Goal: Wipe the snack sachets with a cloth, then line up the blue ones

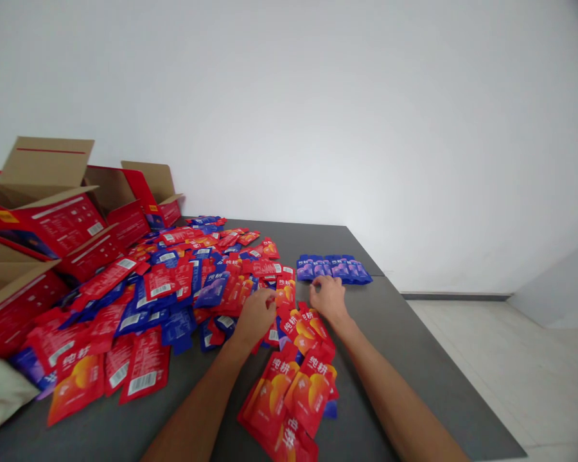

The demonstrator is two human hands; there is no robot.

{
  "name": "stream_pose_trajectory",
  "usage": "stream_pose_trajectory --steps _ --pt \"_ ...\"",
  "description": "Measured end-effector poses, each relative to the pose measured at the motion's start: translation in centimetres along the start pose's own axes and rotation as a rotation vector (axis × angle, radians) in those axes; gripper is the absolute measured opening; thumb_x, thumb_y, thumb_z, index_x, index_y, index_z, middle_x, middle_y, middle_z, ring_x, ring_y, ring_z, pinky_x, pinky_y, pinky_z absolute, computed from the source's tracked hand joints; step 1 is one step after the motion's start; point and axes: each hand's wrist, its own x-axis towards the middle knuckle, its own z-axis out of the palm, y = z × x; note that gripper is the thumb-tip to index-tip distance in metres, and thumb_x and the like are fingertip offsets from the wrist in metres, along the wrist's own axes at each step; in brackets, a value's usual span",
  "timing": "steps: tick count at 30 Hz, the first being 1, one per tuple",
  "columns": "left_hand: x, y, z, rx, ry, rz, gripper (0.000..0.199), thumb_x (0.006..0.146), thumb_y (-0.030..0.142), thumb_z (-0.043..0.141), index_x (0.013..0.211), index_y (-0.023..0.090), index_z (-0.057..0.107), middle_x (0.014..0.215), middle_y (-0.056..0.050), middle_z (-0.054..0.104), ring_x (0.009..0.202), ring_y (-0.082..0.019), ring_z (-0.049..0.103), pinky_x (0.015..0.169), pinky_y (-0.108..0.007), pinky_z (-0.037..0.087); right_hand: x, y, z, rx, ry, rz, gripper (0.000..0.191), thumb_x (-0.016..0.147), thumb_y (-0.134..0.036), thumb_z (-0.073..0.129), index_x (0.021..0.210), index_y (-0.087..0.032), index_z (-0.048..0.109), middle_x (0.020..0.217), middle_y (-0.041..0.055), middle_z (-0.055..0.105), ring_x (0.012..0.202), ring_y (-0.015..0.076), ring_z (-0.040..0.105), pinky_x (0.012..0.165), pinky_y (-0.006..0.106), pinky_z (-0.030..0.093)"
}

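A big loose heap of red and blue sachets (173, 282) covers the left and middle of a grey table (414, 359). My left hand (255, 316) rests at the heap's right edge, fingers curled onto a red sachet (285, 292). My right hand (328, 298) lies just right of it, knuckles bent, fingertips on the table beside the same sachets. Between my forearms runs a row of red sachets (293, 385) laid toward me. A neat row of blue sachets (334, 269) sits beyond my right hand.
Open red cardboard boxes (52, 218) with brown flaps stand at the table's left and back left. A pale cloth-like thing (0, 394) lies at the near left corner. The table's right edge drops to a light floor (510, 359); a white wall is behind.
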Motion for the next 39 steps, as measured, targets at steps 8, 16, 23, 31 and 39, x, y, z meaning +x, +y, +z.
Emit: stream_pose_trajectory --steps 8,16,23,31,39 --pt "-1.0 0.7 -0.2 0.563 -0.25 0.171 0.013 0.068 0.018 0.061 0.08 0.022 0.067 0.1 -0.007 0.063 0.106 -0.028 0.05 0.091 -0.041 0.039 -4.6 -4.0 1.2 0.186 -0.219 -0.171 0.011 0.084 -0.026 0.06 0.087 -0.021 0.069 0.092 0.0056 0.069 0.089 0.0197 0.058 0.084 0.028 0.038" --pt "-1.7 1.4 -0.5 0.7 -0.299 0.155 0.036 0.069 0.042 0.066 0.099 0.023 0.064 0.111 -0.01 0.057 0.11 -0.033 0.046 0.09 -0.047 0.038 -5.8 -3.3 2.6 0.168 -0.197 -0.13 0.039 0.079 -0.038 0.069 0.111 -0.017 0.064 0.108 0.0128 0.063 0.097 0.0252 0.055 0.087 0.034 0.04" --pt "-2.1 1.8 0.0 0.708 -0.318 0.183 0.034 0.074 0.046 0.063 0.1 0.024 0.068 0.114 -0.011 0.057 0.113 -0.034 0.044 0.093 -0.047 0.036 -5.6 -3.0 2.9 0.224 -0.186 -0.112 0.034 0.078 -0.026 0.064 0.11 -0.017 0.062 0.104 0.0119 0.063 0.096 0.0238 0.056 0.085 0.033 0.041" --pt "-2.3 2.5 1.5 0.712 -0.286 0.097 0.023 0.077 0.035 0.059 0.094 0.022 0.067 0.115 -0.012 0.058 0.115 -0.032 0.043 0.092 -0.044 0.036 -5.8 -3.2 2.5 0.246 -0.18 -0.096 0.027 0.077 -0.023 0.062 0.103 -0.017 0.061 0.101 0.0111 0.062 0.091 0.0225 0.056 0.083 0.032 0.042" --pt "-2.2 3.0 1.6 0.794 -0.239 -0.032 0.023 0.075 0.025 0.057 0.095 0.018 0.066 0.115 -0.014 0.057 0.117 -0.033 0.04 0.093 -0.045 0.035 -5.7 -3.0 2.4 0.299 -0.175 -0.097 0.021 0.077 -0.023 0.064 0.097 -0.019 0.061 0.096 0.0089 0.063 0.086 0.0204 0.057 0.079 0.029 0.042"
